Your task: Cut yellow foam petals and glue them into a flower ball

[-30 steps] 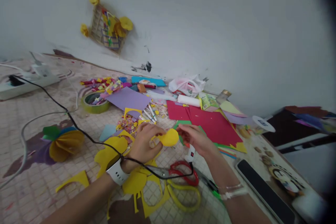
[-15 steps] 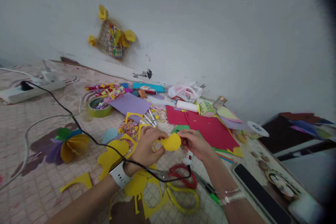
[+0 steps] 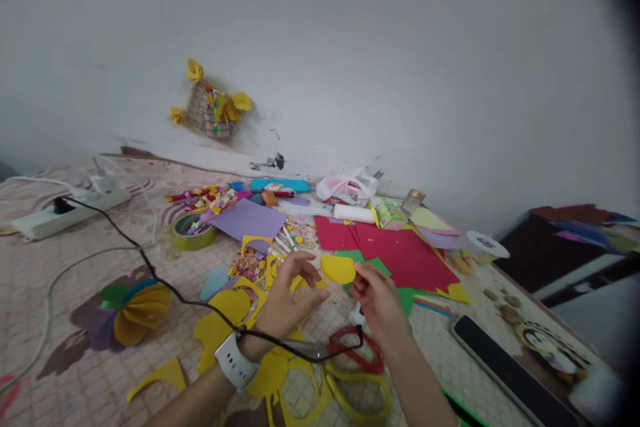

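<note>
1. At the far left, a white power strip [image 3: 65, 210] lies on a patterned floor mat [image 3: 65, 267], with a black cable [image 3: 150, 273] running from it across the mat and over the left wrist.
2. Further right lie a roll of green-cored tape [image 3: 193, 237] and a folded paper flower [image 3: 135, 313] in yellow, purple and green.
3. Yellow paper offcuts [image 3: 220, 327] are scattered below the lilac paper sheet [image 3: 247, 220].
4. The left hand [image 3: 287, 307] is half open, its fingers curved and its thumb apart from them, and it holds nothing. It is just beside the rounded yellow paper piece, with a white smartwatch [image 3: 235, 360] on its wrist.
5. The rounded yellow paper piece [image 3: 339, 269] is in the air above the papers, between the two hands.
6. The right hand [image 3: 377, 303] is closed to a pinch, its fingertips [image 3: 359, 273] gripping the piece's right end.
7. Below that hand lie red-handled scissors [image 3: 356, 347] and yellow-handled scissors [image 3: 357, 397], with a red paper sheet [image 3: 405, 257] above it.
</note>
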Demonstrator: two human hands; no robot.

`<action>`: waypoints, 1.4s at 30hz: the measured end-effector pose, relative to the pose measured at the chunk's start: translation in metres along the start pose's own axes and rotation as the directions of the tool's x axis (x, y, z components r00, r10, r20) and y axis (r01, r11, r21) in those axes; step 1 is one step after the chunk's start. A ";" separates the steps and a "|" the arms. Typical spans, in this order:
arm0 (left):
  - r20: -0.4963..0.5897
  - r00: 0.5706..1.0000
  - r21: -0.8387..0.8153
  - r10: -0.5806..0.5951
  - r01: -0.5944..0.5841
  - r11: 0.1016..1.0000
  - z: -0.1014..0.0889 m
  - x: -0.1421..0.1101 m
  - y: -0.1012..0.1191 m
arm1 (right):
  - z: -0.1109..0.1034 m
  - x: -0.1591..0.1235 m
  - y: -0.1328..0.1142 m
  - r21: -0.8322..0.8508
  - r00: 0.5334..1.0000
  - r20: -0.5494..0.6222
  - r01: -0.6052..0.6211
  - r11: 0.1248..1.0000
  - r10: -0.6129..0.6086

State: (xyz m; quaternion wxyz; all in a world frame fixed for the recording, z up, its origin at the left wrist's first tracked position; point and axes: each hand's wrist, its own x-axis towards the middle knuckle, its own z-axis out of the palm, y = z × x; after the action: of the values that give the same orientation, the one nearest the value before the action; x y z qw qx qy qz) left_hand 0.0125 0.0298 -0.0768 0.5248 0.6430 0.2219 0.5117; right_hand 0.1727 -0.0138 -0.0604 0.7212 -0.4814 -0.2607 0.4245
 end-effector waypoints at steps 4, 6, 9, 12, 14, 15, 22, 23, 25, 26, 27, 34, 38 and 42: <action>-0.047 0.990 -0.323 -0.131 0.109 0.940 0.005 0.001 -0.001 | 0.008 -0.016 0.012 0.063 0.987 -0.141 0.090 0.994 -0.081; -0.065 0.983 -0.391 -0.174 0.136 0.910 0.006 0.001 -0.003 | 0.013 -0.023 0.017 0.082 0.979 -0.178 0.113 0.990 -0.097; -0.086 0.976 -0.418 -0.201 0.148 0.896 0.008 -0.001 -0.006 | 0.020 -0.032 0.022 0.099 0.976 -0.194 0.119 0.988 -0.098; -0.106 0.970 -0.446 -0.218 0.150 0.882 0.008 -0.003 -0.006 | 0.021 -0.038 0.022 0.114 0.976 -0.194 0.122 0.986 -0.098; -0.118 0.968 -0.464 -0.223 0.145 0.874 0.007 -0.005 -0.006 | 0.020 -0.040 0.021 0.123 0.976 -0.194 0.128 0.984 -0.103; -0.123 0.967 -0.473 -0.224 0.141 0.869 0.007 -0.005 -0.005 | 0.020 -0.041 0.021 0.127 0.975 -0.197 0.132 0.983 -0.106; -0.132 0.962 -0.521 -0.237 0.136 0.843 0.011 -0.006 0.000 | 0.021 -0.044 0.019 0.137 0.971 -0.205 0.152 0.979 -0.122; -0.131 0.962 -0.525 -0.239 0.137 0.840 0.012 -0.005 0.000 | 0.021 -0.044 0.020 0.138 0.971 -0.204 0.152 0.979 -0.122; -0.133 0.960 -0.533 -0.246 0.140 0.834 0.012 -0.005 0.000 | 0.020 -0.045 0.021 0.138 0.972 -0.202 0.152 0.979 -0.122; -0.134 0.959 -0.537 -0.251 0.142 0.832 0.012 -0.005 -0.001 | 0.020 -0.045 0.021 0.137 0.972 -0.200 0.151 0.979 -0.122; -0.135 0.957 -0.541 -0.256 0.145 0.829 0.012 -0.005 -0.002 | 0.019 -0.045 0.022 0.136 0.972 -0.198 0.151 0.979 -0.122; -0.137 0.946 -0.561 -0.294 0.170 0.810 0.011 -0.004 -0.005 | 0.019 -0.044 0.027 0.117 0.972 -0.197 0.151 0.982 -0.126; -0.142 0.939 -0.575 -0.313 0.180 0.798 0.011 -0.002 -0.005 | 0.019 -0.045 0.029 0.084 0.971 -0.203 0.149 0.985 -0.130; -0.143 0.931 -0.597 -0.337 0.190 0.779 0.011 -0.003 -0.008 | 0.019 -0.046 0.029 0.063 0.972 -0.206 0.133 0.989 -0.118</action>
State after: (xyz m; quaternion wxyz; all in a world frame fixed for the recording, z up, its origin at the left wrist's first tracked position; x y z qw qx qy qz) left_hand 0.0230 0.0254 -0.0848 0.7292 0.3499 0.2082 0.5499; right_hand 0.1243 -0.0401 -0.0780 0.7871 -0.4765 -0.2000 0.3368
